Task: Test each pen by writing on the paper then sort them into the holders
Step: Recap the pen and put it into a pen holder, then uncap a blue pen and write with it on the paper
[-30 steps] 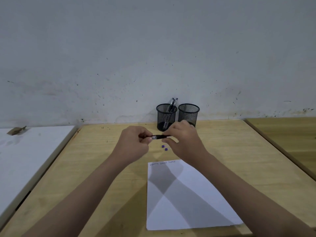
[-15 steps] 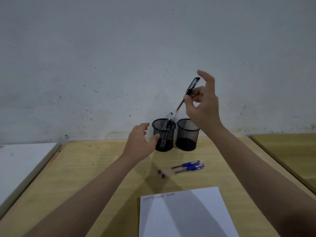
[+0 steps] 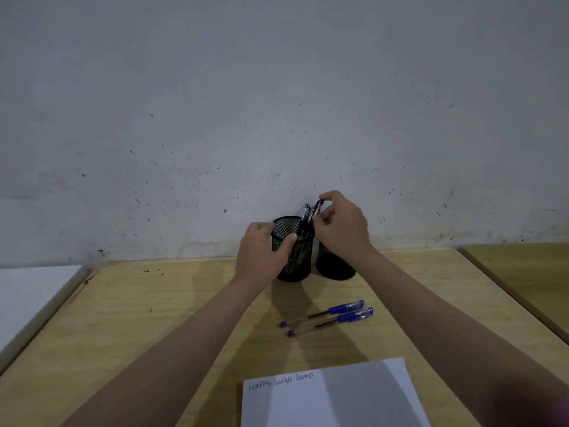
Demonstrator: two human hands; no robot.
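Fingers of the right hand are pinching a light, stiff black pen by its cap, seemingly inside the left mesh holder, which the left hand is gripping at twelve o'clock.

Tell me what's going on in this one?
A person is sorting tested pens. The left hand grips the left mesh holder while the right hand pinches a black pen standing in it. Two blue pens lie on the table, above the paper bearing scribbles.
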